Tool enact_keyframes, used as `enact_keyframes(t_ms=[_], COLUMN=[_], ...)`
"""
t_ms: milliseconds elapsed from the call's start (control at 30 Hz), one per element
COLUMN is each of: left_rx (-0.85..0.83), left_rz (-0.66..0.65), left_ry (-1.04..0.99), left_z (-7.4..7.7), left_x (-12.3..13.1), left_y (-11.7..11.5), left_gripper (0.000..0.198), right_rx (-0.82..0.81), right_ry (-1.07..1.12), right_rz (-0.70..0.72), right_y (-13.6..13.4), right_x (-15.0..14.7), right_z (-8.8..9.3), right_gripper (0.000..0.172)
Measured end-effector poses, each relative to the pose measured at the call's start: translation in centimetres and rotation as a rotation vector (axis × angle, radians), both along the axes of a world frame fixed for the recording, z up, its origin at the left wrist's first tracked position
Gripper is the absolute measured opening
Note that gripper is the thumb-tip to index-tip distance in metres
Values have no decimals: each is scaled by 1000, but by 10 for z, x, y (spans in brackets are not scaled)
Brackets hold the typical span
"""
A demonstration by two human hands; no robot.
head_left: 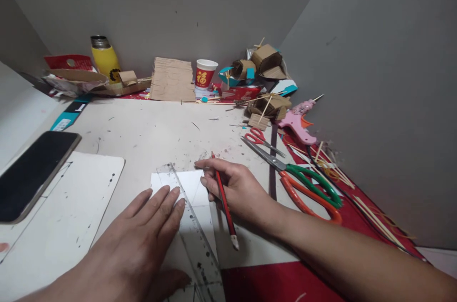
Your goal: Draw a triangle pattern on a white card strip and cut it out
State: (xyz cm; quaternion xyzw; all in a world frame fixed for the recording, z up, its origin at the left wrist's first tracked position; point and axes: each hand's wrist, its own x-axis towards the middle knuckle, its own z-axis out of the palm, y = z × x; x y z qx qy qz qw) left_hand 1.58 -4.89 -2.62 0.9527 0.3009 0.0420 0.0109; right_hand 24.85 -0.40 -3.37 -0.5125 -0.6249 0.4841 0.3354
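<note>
My left hand lies flat with fingers stretched out on a clear plastic ruler, pressing it over a white sheet of paper. The ruler slants from the sheet's top edge down toward the lower right, and its surface is marked with dark specks. My right hand is closed on a red and black pencil, which lies slanted across the fingers. Its pale end points down toward me. The thumb and fingertips of this hand are at the sheet's upper right edge; whether they grip the paper is unclear.
On the right lie large scissors, small red scissors and a pink glue gun. A phone rests on white card at left. Along the back stand a yellow bottle, cardboard and a paper cup.
</note>
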Motion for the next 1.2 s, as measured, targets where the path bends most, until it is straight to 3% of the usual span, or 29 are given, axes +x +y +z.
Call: enact_keyframes(t_ms=[433, 800, 1200], left_rx=[-54, 80, 74], left_rz=[38, -5, -6], left_ry=[-122, -66, -62], left_z=[-6, -4, -4], left_x=[-9, -8, -11], left_y=[-5, -4, -5], left_gripper=[90, 88, 85], right_rx=[17, 42, 90], right_ry=[-13, -46, -61], right_rz=[0, 6, 10], right_y=[-1, -1, -1], right_x=[0, 3, 3], right_z=[0, -2, -4], right_gripper=[25, 28, 28])
